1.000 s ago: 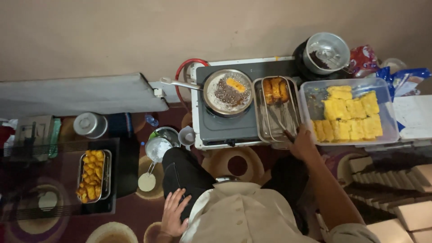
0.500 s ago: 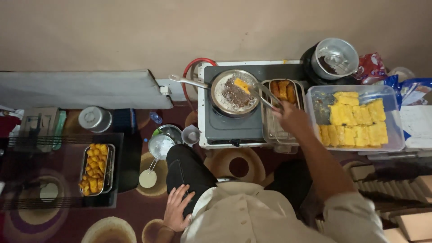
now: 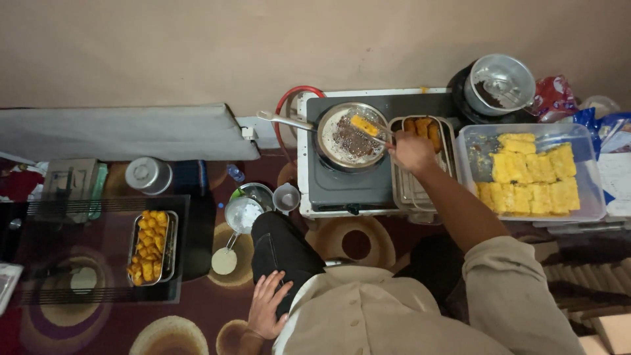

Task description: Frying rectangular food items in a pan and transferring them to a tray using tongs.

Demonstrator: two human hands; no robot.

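Patterned carpet is lying under the stove (image 3: 348,187), where the right hand (image 3: 411,150) is gripping tongs (image 3: 381,135) closed on a fritter (image 3: 363,125) over the frying pan (image 3: 351,138), risking an oil splash if it slips, while the left hand (image 3: 268,304) is resting open, holding nothing.

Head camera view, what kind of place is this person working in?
Probably a makeshift home cooking spot on the floor: a tabletop stove stands low on a patterned carpet, a frying pan sits on it, and a clear tub of yellow battered pieces waits beside it.

Frying pan (image 3: 351,137) hemmed by metal tray (image 3: 420,187).
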